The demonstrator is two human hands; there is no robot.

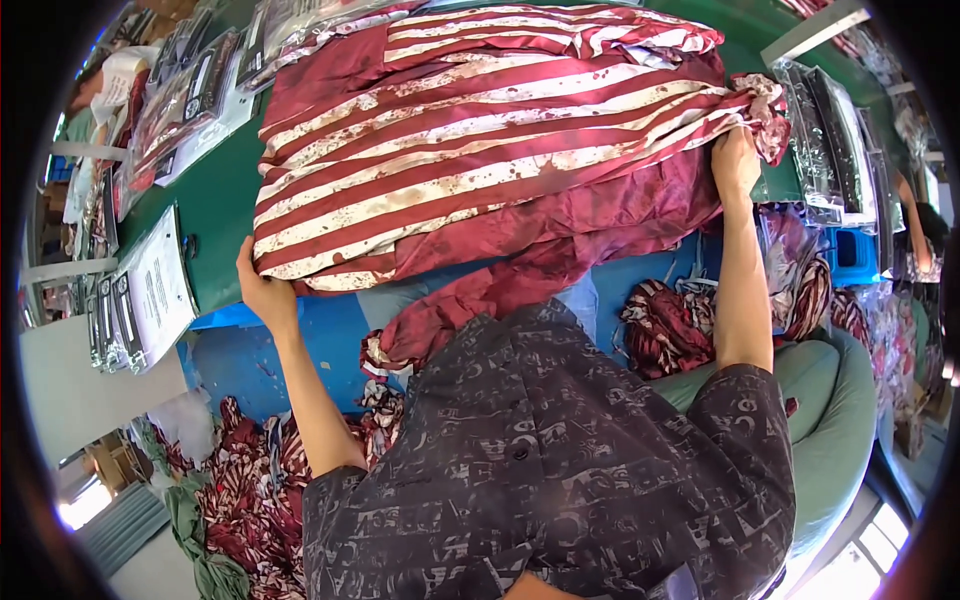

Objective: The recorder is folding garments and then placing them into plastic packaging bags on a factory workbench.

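Observation:
A large red and white striped cloth, spotted with dark red stains, lies spread over the green table. Its near left corner is pinched in my left hand, some fingers being hidden by the fabric. At the far right, my right hand is closed on the cloth's edge, beside a bunched, twisted end. Below the stripes a plain dark red part hangs over the table's near edge and trails down toward my lap. Folds run across the stripes toward my right hand.
Clear plastic packages with papers lie at the table's left edge, and dark packages at its right. Heaps of crumpled red and white cloth lie low on the left, another pile below my right arm. A blue basket stands right.

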